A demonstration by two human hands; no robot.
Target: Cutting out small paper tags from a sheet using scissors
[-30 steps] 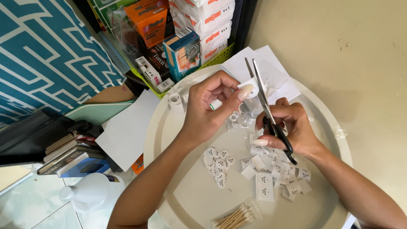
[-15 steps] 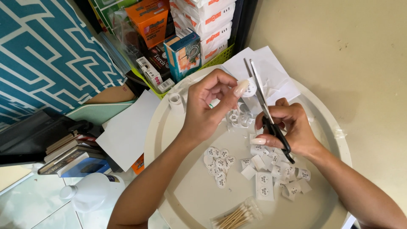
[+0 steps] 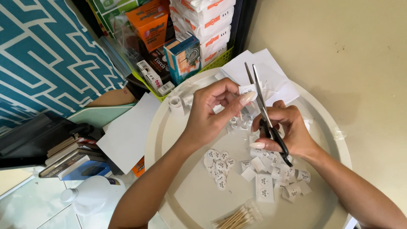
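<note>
Left hand (image 3: pixel 207 121) pinching a small paper sticker (image 3: pixel 247 90), right hand (image 3: pixel 285 129) gripping scissors (image 3: pixel 265 114) with blades parted beside it, I'm seeing both hovering over the round white tray (image 3: pixel 169 140), cut stickers (image 3: pixel 218 165) lying below.

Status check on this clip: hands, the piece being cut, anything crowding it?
Left hand pinches small white sticker piece. Right hand holds scissors, blades open beside it. Cut stickers lie below on round tray, apart.

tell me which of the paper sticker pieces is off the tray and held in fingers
The small white piece pinched in the left hand, beside the scissors; the others lie on the tray.
</note>
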